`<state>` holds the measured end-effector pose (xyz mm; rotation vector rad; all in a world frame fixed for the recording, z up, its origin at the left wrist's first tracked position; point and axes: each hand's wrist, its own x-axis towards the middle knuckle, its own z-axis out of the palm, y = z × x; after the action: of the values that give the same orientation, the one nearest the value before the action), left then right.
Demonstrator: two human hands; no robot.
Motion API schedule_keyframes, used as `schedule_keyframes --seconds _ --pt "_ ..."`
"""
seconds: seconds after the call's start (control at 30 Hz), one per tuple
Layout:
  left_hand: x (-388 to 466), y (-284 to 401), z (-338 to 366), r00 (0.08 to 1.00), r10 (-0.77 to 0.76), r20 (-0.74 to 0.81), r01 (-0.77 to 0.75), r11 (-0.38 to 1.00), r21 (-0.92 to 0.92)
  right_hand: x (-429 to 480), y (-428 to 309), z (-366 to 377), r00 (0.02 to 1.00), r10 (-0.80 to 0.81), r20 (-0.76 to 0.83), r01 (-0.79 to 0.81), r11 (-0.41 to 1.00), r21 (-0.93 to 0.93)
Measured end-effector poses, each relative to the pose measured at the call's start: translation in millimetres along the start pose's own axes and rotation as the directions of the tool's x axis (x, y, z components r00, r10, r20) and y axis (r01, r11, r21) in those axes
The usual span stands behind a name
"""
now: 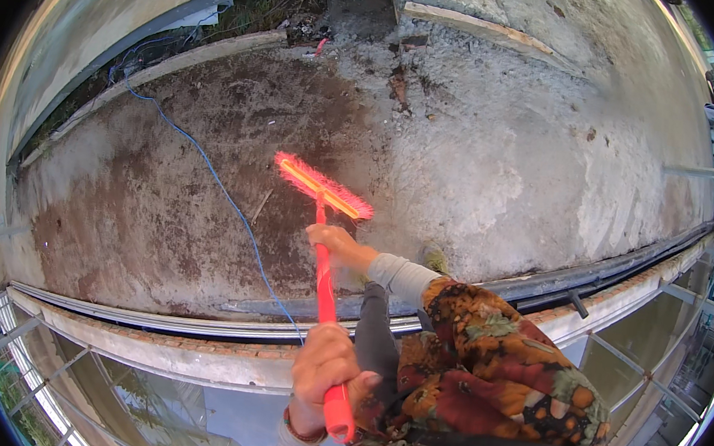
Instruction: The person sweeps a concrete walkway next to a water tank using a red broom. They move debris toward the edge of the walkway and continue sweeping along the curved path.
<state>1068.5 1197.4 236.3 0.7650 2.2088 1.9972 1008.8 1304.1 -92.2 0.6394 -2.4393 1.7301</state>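
Observation:
A red push broom (327, 288) slants through the middle of the view, its orange head with pink-red bristles (324, 185) lying over the stained concrete floor (214, 99). My left hand (325, 363) is closed around the handle close to its near end, and the thumb shows on the right side. Farther along the shaft, just behind the head, my right hand (339, 245) grips it too. Whether the bristles press on the floor cannot be told. Part of a shoe (434, 256) shows beyond my right forearm.
A thin blue cord (219, 184) runs across the floor, passing behind the broom handle. Metal pipes (192, 326) lie along a low brick-edged wall (177, 354), with scaffolding poles (624, 365) beyond it. Dark pipes (556, 294) lie at right. Loose rubble (311, 31) sits near the far gap.

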Motion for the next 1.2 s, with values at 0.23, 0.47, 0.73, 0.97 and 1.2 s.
schedule_keyframes --seconds 0.23,0.47,0.73,0.97,1.2 --pt "13.3 84.1 -18.3 0.999 0.043 -0.017 -0.043 0.998 -0.043 21.9 -95.6 -54.9 0.994 0.093 0.05 -0.087 0.99 -0.107" --pt "3.1 -34.2 37.4 0.993 -0.035 0.113 0.074 0.927 -0.367 -119.5 -5.3 -153.1 0.846 0.527 -0.075 -0.483 0.702 -0.524" --pt "-22.3 -13.0 -22.5 0.992 -0.046 0.117 0.067 0.981 -0.184 -57.5 -5.5 -10.8 0.979 0.028 -0.2 -0.055 0.99 -0.132" --pt "-2.1 81.7 -45.5 0.989 0.128 0.073 -0.119 0.986 -0.117 1.3 -106.2 -16.5 0.993 0.112 -0.037 -0.115 0.989 -0.092" --pt "6.1 16.0 -15.3 0.939 0.105 0.327 0.0 0.952 -0.306 -115.8 -34.3 -95.7 0.894 0.418 -0.162 -0.445 0.783 -0.434"
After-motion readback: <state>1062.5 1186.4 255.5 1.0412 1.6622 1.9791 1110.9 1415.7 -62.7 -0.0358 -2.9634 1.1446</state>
